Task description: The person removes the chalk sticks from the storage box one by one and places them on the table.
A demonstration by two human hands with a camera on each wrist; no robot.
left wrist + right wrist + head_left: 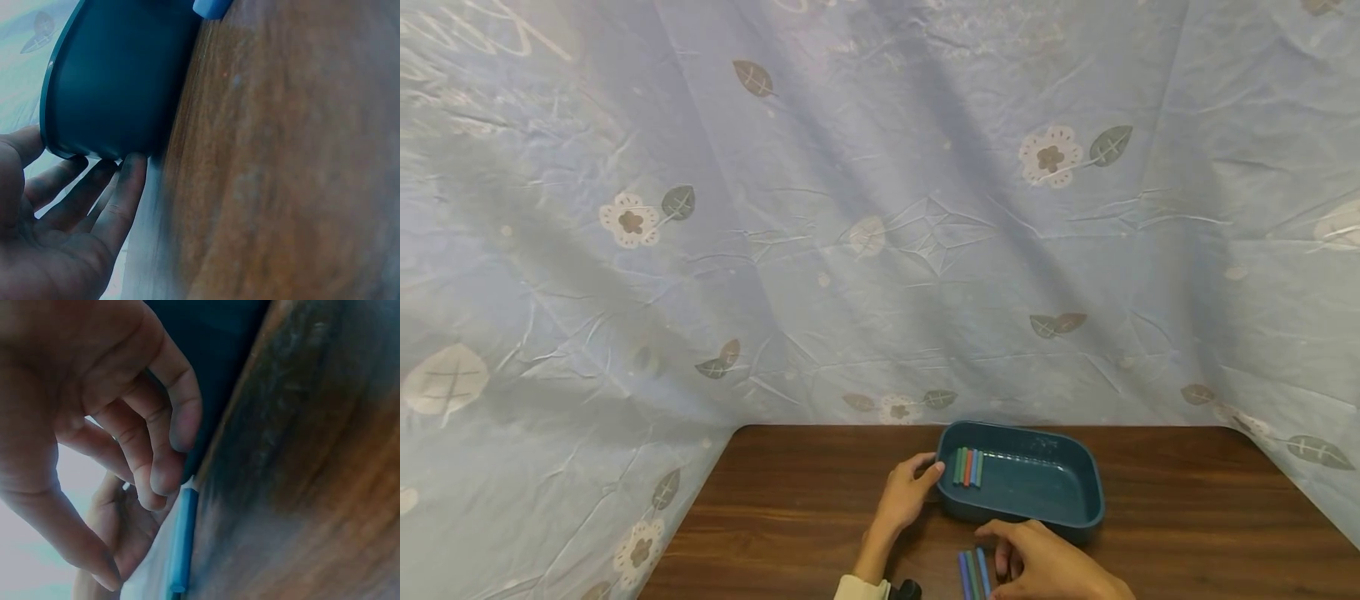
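A dark teal rectangular tub (pixel 1093 492) stands on the wooden table. My left hand (pixel 904 493) touches its left end, with the thumb at the rim. In the left wrist view, extended fingertips rest against the tub's outer wall (pixel 125 81). Inside, several thin green, red and blue sticks (pixel 967 468) lie side by side at the left end. In front of the tub lies a row of purple, green and blue sticks (pixel 973 575). My right hand (pixel 1045 562) hovers beside this row, fingers loosely bent and thumb apart, near a blue stick (pixel 184 540).
The brown wooden table (pixel 775 517) has its back edge against a pale blue curtain (pixel 880 250) printed with leaves and flowers, which also surrounds the sides. A black device (pixel 910 590) sits at my left wrist, beside a pale sleeve (pixel 859 588).
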